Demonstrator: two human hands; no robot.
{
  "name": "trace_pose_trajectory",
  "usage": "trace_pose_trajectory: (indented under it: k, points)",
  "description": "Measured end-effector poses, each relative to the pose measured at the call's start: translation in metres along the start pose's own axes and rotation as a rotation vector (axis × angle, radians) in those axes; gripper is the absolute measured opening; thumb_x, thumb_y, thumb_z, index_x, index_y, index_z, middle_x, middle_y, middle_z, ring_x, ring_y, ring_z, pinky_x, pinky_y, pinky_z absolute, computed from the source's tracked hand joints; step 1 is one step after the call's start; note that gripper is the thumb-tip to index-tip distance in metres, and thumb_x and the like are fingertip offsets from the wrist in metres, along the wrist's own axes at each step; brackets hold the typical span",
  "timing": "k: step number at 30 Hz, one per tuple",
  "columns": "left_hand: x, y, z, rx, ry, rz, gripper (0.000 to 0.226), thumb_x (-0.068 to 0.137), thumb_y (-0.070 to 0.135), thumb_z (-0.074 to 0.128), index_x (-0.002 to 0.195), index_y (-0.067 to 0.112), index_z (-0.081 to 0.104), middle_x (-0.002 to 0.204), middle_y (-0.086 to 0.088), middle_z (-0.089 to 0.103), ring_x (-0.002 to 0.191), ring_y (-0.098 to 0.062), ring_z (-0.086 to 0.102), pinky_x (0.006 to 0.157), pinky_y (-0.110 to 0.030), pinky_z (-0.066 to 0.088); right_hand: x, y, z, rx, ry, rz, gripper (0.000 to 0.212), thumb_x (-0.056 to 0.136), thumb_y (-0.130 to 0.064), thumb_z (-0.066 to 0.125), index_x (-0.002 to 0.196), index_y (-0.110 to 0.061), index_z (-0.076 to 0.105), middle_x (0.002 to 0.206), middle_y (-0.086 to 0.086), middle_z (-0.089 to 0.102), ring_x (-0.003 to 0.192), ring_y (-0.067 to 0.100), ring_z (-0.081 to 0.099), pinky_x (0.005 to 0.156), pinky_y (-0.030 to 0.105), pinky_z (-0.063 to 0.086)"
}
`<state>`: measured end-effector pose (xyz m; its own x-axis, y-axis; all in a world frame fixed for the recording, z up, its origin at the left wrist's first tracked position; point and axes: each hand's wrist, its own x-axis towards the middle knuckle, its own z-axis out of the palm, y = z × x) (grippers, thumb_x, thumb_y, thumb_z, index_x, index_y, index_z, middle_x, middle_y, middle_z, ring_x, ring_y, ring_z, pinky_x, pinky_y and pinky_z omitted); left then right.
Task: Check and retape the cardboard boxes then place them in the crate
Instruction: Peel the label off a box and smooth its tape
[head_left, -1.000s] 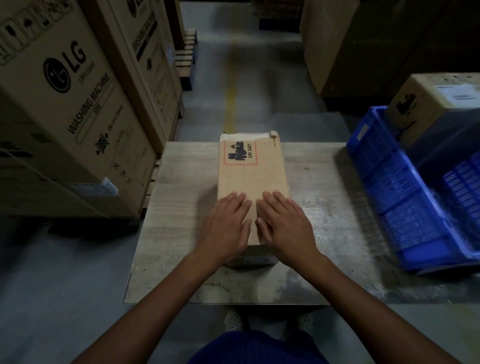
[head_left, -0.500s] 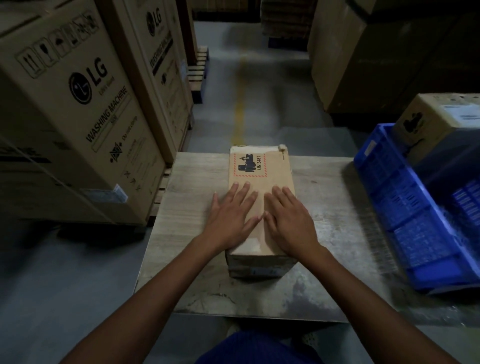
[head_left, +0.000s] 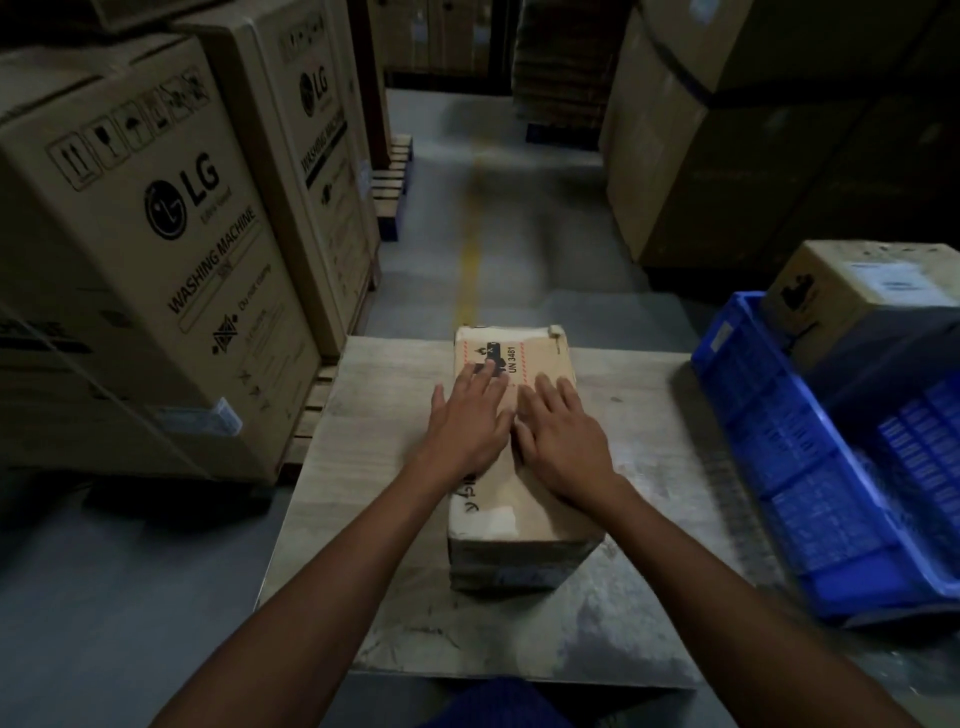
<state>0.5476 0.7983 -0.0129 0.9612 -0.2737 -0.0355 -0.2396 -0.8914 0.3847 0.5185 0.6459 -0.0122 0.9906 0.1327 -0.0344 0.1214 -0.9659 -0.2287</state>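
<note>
A long brown cardboard box (head_left: 524, 519) with a UN 3481 battery label at its far end lies lengthwise on the grey table (head_left: 374, 467). My left hand (head_left: 467, 421) rests flat on the box top, fingers spread, fingertips over the label. Beside it, my right hand (head_left: 563, 441) also lies flat and open on the top. Neither hand grips anything. The blue plastic crate (head_left: 789, 467) stands tilted at the table's right side, with another cardboard box (head_left: 852, 296) inside its far end.
Tall washing-machine cartons (head_left: 156, 249) on pallets line the left. More large cartons (head_left: 727, 145) are stacked at the right rear. A concrete aisle with a yellow line (head_left: 470, 244) runs ahead beyond the table's far edge.
Both hands have slid along the box top away from me, from its near end to near the label. The near end of the box is now uncovered.
</note>
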Motion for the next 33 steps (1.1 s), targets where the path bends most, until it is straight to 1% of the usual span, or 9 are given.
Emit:
trace_pose_trajectory:
  k: [8, 11, 13, 16, 19, 26, 28, 31, 33]
  points:
    - [0.002, -0.009, 0.009, -0.29, 0.182, 0.006, 0.053, 0.1, 0.024, 0.052, 0.152, 0.016, 0.04, 0.165, -0.005, 0.024, 0.153, -0.024, 0.013, 0.123, -0.047, 0.018, -0.001, 0.002, 0.0, 0.069, 0.057, 0.006, 0.059, 0.104, -0.05, 0.036, 0.156, -0.022, 0.032, 0.167, 0.004, 0.019, 0.155, 0.023, 0.011, 0.116, 0.047, 0.033]
    - [-0.004, -0.009, 0.011, -0.416, 0.241, -0.123, 0.065, 0.098, 0.023, 0.057, 0.156, 0.017, 0.028, 0.167, -0.009, 0.011, 0.153, -0.027, 0.007, 0.123, -0.043, 0.015, -0.002, 0.003, 0.0, 0.145, 0.099, 0.085, 0.063, 0.101, -0.051, 0.045, 0.154, -0.02, 0.031, 0.168, 0.008, 0.014, 0.155, 0.028, 0.009, 0.118, 0.048, 0.03]
    - [-0.003, -0.012, 0.012, -0.599, 0.203, -0.297, 0.069, 0.099, 0.026, 0.057, 0.158, 0.017, 0.022, 0.165, -0.009, 0.021, 0.15, -0.028, 0.021, 0.12, -0.046, 0.026, -0.001, 0.007, 0.002, 0.238, 0.09, 0.202, 0.073, 0.099, -0.051, 0.05, 0.158, -0.019, 0.021, 0.168, 0.01, 0.01, 0.154, 0.033, 0.012, 0.118, 0.051, 0.029]
    - [0.001, -0.014, 0.01, -1.144, 0.064, -0.534, 0.046, 0.099, 0.027, 0.056, 0.141, 0.011, 0.047, 0.135, -0.014, 0.062, 0.115, -0.029, 0.064, 0.093, -0.043, 0.054, 0.004, 0.013, 0.002, 0.498, 0.101, 0.366, 0.065, 0.098, -0.044, 0.056, 0.149, -0.017, 0.027, 0.152, 0.011, 0.044, 0.131, 0.034, 0.052, 0.1, 0.049, 0.051]
    - [0.002, -0.015, 0.008, -1.312, 0.0, -0.552, 0.031, 0.101, 0.025, 0.052, 0.124, 0.006, 0.062, 0.112, -0.015, 0.073, 0.099, -0.031, 0.071, 0.075, -0.036, 0.057, 0.004, 0.013, -0.006, 0.728, 0.053, 0.417, 0.053, 0.1, -0.038, 0.057, 0.144, -0.02, 0.034, 0.141, 0.006, 0.056, 0.118, 0.029, 0.059, 0.09, 0.042, 0.052]
    - [-0.014, -0.033, 0.032, -1.429, 0.042, -0.613, 0.055, 0.097, 0.058, 0.041, 0.111, 0.016, 0.074, 0.103, -0.013, 0.076, 0.098, -0.035, 0.072, 0.095, -0.054, 0.054, 0.001, 0.025, 0.0, 1.249, -0.09, 0.624, 0.051, 0.102, -0.057, 0.039, 0.115, -0.014, 0.062, 0.129, 0.014, 0.064, 0.109, 0.027, 0.062, 0.102, 0.048, 0.049]
    - [-0.029, -0.031, 0.033, -1.49, 0.02, -0.714, 0.062, 0.101, 0.058, 0.035, 0.11, 0.01, 0.073, 0.09, -0.014, 0.077, 0.085, -0.031, 0.074, 0.083, -0.044, 0.06, -0.008, 0.024, -0.003, 1.397, -0.129, 0.659, 0.063, 0.103, -0.062, 0.025, 0.115, -0.014, 0.064, 0.12, 0.017, 0.068, 0.107, 0.031, 0.065, 0.099, 0.048, 0.051]
    - [-0.041, -0.017, 0.028, -1.529, -0.083, -0.759, 0.049, 0.107, 0.037, 0.033, 0.083, 0.008, 0.065, 0.056, -0.006, 0.069, 0.046, -0.017, 0.066, 0.042, -0.022, 0.051, -0.013, 0.024, -0.005, 1.426, -0.189, 0.703, 0.079, 0.099, -0.071, 0.015, 0.116, -0.012, 0.066, 0.112, 0.019, 0.071, 0.107, 0.035, 0.066, 0.096, 0.045, 0.051]
    - [-0.04, -0.018, 0.026, -1.522, -0.086, -0.76, 0.048, 0.108, 0.037, 0.032, 0.08, 0.011, 0.062, 0.053, -0.004, 0.068, 0.047, -0.016, 0.066, 0.045, -0.023, 0.05, -0.017, 0.024, -0.009, 1.425, -0.195, 0.739, 0.086, 0.095, -0.077, 0.016, 0.116, -0.012, 0.068, 0.11, 0.019, 0.073, 0.105, 0.036, 0.068, 0.094, 0.044, 0.052]
